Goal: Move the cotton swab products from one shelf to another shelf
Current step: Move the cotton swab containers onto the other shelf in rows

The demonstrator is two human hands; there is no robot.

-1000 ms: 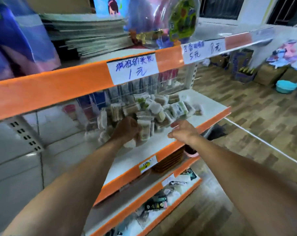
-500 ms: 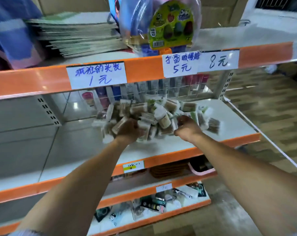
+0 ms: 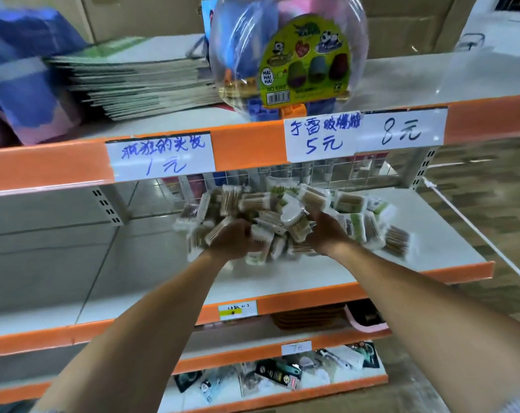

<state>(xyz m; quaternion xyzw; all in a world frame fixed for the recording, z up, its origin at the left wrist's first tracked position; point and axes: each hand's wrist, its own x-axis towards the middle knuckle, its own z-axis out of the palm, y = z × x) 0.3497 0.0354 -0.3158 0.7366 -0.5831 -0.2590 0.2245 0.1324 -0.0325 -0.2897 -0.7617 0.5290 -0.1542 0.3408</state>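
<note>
Head view, pile: small clear-plastic packets of wooden-stick cotton swabs (image 3: 285,216), heaped loosely at centre frame on the white metal middle shelf (image 3: 431,242), against the wire-mesh back divider (image 3: 327,174).
Head view, left hand (image 3: 233,239): centre frame, just left of the pile's middle; grip curled tight round a few packets.
Head view, right hand (image 3: 327,234): just right of centre; grip curled into the heap, pinching packets.
Why so held: probably gathered from both sides to lift many slippery packets at once; judged the pick-up step, move to another shelf not yet done.
Textures: crinkly glossy film, pale sticks, white tips; edges blurred.
Head view, above: orange shelf lip with handwritten white paper price labels (image 3: 160,156); clear round plastic toy tub (image 3: 288,49); stack of thin booklets (image 3: 139,81), upper left.
</note>
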